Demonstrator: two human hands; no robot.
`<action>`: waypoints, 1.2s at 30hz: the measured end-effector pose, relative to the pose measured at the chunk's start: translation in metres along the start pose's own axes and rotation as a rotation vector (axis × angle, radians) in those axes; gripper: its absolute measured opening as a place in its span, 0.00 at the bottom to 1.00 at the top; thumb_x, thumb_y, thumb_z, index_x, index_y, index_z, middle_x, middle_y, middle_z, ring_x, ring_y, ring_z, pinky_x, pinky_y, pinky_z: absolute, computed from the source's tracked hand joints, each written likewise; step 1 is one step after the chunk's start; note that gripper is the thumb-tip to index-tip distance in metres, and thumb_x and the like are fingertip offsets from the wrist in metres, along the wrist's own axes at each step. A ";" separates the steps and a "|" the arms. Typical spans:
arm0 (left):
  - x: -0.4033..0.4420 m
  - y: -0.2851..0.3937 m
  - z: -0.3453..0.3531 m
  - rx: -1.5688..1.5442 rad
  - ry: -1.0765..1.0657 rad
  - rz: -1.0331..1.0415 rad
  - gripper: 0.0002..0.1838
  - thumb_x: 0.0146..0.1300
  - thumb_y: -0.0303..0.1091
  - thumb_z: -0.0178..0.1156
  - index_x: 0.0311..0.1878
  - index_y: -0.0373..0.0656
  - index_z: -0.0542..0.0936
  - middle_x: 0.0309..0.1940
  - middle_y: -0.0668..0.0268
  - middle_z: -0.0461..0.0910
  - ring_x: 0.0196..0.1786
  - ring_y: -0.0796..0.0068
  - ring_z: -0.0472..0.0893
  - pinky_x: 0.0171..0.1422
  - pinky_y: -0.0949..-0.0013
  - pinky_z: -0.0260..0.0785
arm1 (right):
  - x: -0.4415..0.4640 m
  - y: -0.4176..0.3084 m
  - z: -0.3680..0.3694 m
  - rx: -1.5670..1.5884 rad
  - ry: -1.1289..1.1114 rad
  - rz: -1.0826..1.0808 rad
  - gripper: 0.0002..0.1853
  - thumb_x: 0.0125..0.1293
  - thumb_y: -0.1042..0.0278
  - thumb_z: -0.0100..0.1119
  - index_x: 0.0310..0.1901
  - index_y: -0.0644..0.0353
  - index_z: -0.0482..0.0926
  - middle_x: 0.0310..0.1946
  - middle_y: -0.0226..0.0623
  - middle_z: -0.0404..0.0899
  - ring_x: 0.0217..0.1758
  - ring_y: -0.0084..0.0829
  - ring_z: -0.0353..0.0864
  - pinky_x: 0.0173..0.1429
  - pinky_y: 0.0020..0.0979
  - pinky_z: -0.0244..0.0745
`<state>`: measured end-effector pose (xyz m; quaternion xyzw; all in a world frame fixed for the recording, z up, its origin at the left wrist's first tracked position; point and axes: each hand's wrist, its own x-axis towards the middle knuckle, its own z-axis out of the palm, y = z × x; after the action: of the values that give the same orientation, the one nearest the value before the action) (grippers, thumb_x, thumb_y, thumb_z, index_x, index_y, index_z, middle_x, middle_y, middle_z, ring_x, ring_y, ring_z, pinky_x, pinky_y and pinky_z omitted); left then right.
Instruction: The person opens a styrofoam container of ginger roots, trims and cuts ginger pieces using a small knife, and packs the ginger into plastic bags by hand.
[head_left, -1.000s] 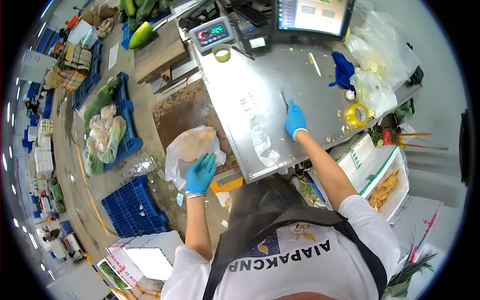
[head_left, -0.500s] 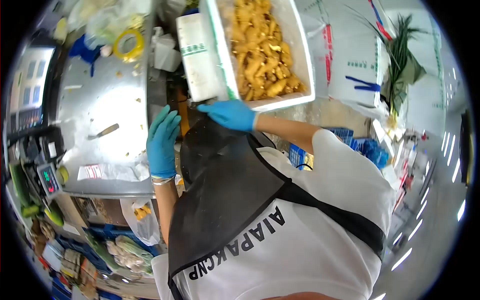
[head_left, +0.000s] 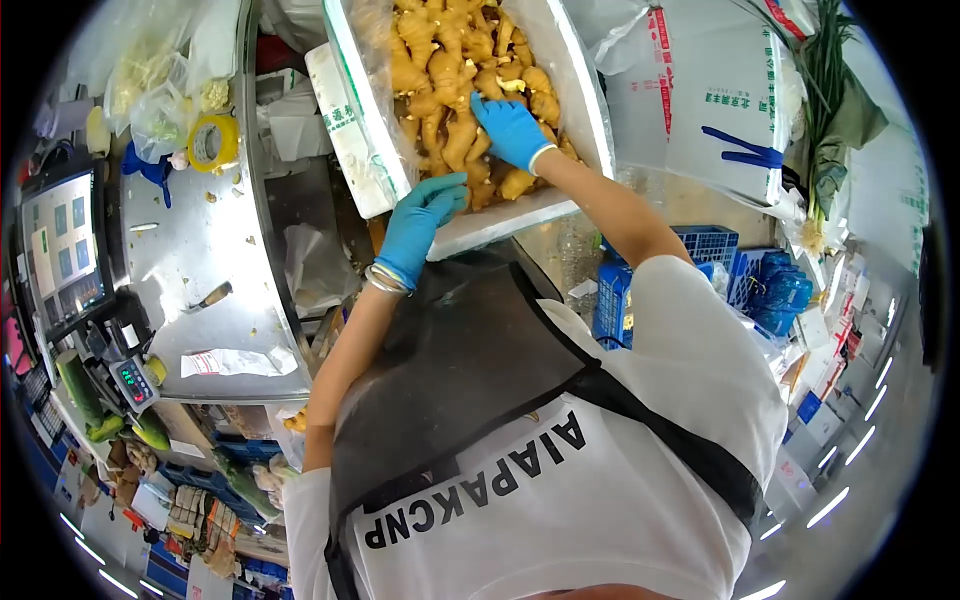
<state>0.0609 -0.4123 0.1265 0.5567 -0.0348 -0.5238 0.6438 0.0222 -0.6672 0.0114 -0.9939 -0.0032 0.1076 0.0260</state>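
A white foam box lined with clear plastic holds many knobs of ginger root. My right hand, in a blue glove, is over the ginger with its fingers stretched out and the index fingertip at a root. Whether that fingertip presses on the root, I cannot tell. At the box's near left corner is my left hand, also blue-gloved, its fingers extended over the near rim toward the ginger. Neither hand holds anything that shows.
Left is a metal counter with a knife, yellow tape roll and plastic bags. Beyond it stand a screen and a scale display. Blue crates and leafy greens are at right.
Both hands have moved forward and to the right in the view, from the box's near side. The right is now over the ginger, the left at the near rim. The view has shifted.
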 end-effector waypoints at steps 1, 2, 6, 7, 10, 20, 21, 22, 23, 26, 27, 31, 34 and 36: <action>0.003 0.004 0.003 0.018 0.019 0.020 0.17 0.73 0.33 0.53 0.62 0.41 0.76 0.53 0.66 0.81 0.54 0.77 0.80 0.59 0.73 0.68 | -0.003 -0.002 -0.018 0.041 -0.012 -0.012 0.41 0.55 0.65 0.68 0.71 0.59 0.61 0.48 0.44 0.76 0.51 0.42 0.78 0.54 0.40 0.72; 0.005 0.007 0.004 0.032 0.042 0.039 0.17 0.73 0.33 0.53 0.62 0.41 0.76 0.53 0.67 0.81 0.54 0.78 0.80 0.59 0.73 0.68 | -0.012 -0.003 -0.042 0.083 -0.027 -0.029 0.42 0.54 0.65 0.69 0.70 0.57 0.62 0.47 0.44 0.76 0.50 0.43 0.78 0.53 0.39 0.73; 0.000 0.015 -0.013 0.017 0.215 0.119 0.17 0.72 0.32 0.54 0.61 0.42 0.78 0.52 0.66 0.82 0.53 0.77 0.81 0.59 0.74 0.69 | -0.047 0.010 -0.076 0.524 -0.031 0.025 0.34 0.57 0.64 0.67 0.66 0.62 0.68 0.52 0.45 0.77 0.50 0.40 0.79 0.51 0.38 0.74; 0.002 0.015 -0.020 -0.052 0.252 0.084 0.16 0.72 0.32 0.54 0.60 0.42 0.78 0.52 0.65 0.82 0.53 0.77 0.81 0.59 0.75 0.69 | -0.053 0.014 -0.073 0.888 0.179 -0.017 0.26 0.62 0.59 0.63 0.59 0.62 0.75 0.50 0.47 0.80 0.42 0.37 0.82 0.44 0.36 0.77; -0.003 0.022 -0.028 -0.091 0.289 0.081 0.16 0.72 0.32 0.54 0.60 0.42 0.78 0.52 0.63 0.82 0.53 0.77 0.81 0.59 0.75 0.70 | -0.057 0.032 -0.098 1.998 -0.386 0.290 0.24 0.67 0.49 0.57 0.54 0.62 0.78 0.45 0.48 0.84 0.29 0.34 0.81 0.35 0.33 0.76; -0.053 0.025 -0.029 0.088 0.355 0.400 0.22 0.73 0.46 0.53 0.61 0.39 0.77 0.55 0.62 0.80 0.54 0.76 0.78 0.59 0.71 0.71 | -0.018 -0.058 -0.142 2.013 -0.664 0.227 0.23 0.71 0.47 0.50 0.46 0.63 0.80 0.32 0.42 0.83 0.18 0.29 0.73 0.22 0.27 0.67; -0.058 0.003 -0.037 0.175 0.491 0.395 0.19 0.71 0.43 0.56 0.56 0.39 0.80 0.48 0.62 0.82 0.49 0.77 0.80 0.56 0.71 0.71 | -0.014 -0.080 -0.145 1.938 -0.700 0.208 0.23 0.71 0.47 0.50 0.45 0.63 0.80 0.31 0.42 0.83 0.18 0.29 0.74 0.22 0.27 0.68; -0.069 -0.006 -0.040 0.260 0.633 0.382 0.16 0.69 0.41 0.59 0.52 0.40 0.83 0.41 0.62 0.85 0.44 0.77 0.81 0.52 0.71 0.72 | -0.011 -0.104 -0.147 1.861 -0.737 0.184 0.23 0.71 0.48 0.51 0.45 0.63 0.80 0.31 0.42 0.83 0.19 0.29 0.75 0.23 0.27 0.69; -0.084 -0.013 -0.044 0.280 0.799 0.456 0.13 0.67 0.38 0.59 0.43 0.38 0.85 0.34 0.59 0.84 0.36 0.77 0.81 0.44 0.69 0.73 | -0.009 -0.124 -0.142 1.742 -0.761 0.178 0.23 0.71 0.48 0.51 0.44 0.64 0.80 0.30 0.40 0.83 0.20 0.27 0.76 0.25 0.26 0.70; -0.138 -0.065 -0.086 0.034 0.912 0.384 0.13 0.66 0.37 0.59 0.38 0.36 0.83 0.32 0.59 0.83 0.35 0.78 0.79 0.41 0.67 0.71 | -0.008 -0.203 -0.148 1.689 -0.914 -0.056 0.23 0.71 0.48 0.52 0.45 0.64 0.80 0.29 0.37 0.83 0.22 0.25 0.78 0.25 0.25 0.72; -0.162 -0.083 -0.095 0.088 1.002 0.383 0.13 0.67 0.37 0.58 0.37 0.35 0.82 0.30 0.60 0.83 0.34 0.79 0.79 0.40 0.68 0.70 | -0.008 -0.232 -0.154 1.611 -0.984 -0.093 0.23 0.72 0.48 0.51 0.47 0.64 0.79 0.30 0.36 0.82 0.22 0.23 0.78 0.25 0.23 0.72; -0.277 -0.110 -0.097 -0.463 1.065 0.414 0.14 0.70 0.38 0.56 0.43 0.36 0.84 0.36 0.65 0.84 0.38 0.79 0.79 0.45 0.72 0.72 | -0.016 -0.345 -0.136 1.562 -1.229 -0.128 0.23 0.72 0.49 0.49 0.49 0.64 0.78 0.31 0.36 0.83 0.22 0.23 0.78 0.24 0.23 0.72; -0.321 -0.158 -0.107 -0.475 1.239 0.532 0.13 0.69 0.34 0.58 0.48 0.36 0.85 0.43 0.66 0.84 0.41 0.79 0.80 0.48 0.74 0.73 | -0.023 -0.422 -0.114 1.545 -1.433 0.001 0.21 0.73 0.51 0.49 0.50 0.64 0.76 0.31 0.37 0.83 0.23 0.25 0.79 0.24 0.24 0.73; -0.344 -0.183 -0.110 -0.430 1.457 0.556 0.12 0.68 0.32 0.59 0.46 0.35 0.84 0.42 0.65 0.84 0.41 0.80 0.80 0.47 0.74 0.74 | -0.032 -0.465 -0.101 1.451 -1.502 -0.030 0.20 0.72 0.51 0.51 0.49 0.64 0.76 0.31 0.38 0.83 0.23 0.26 0.79 0.25 0.25 0.73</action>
<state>-0.1408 -0.0613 0.1328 0.5932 0.3580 0.1545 0.7043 0.0117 -0.2079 0.1409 -0.4167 0.0344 0.6737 0.6094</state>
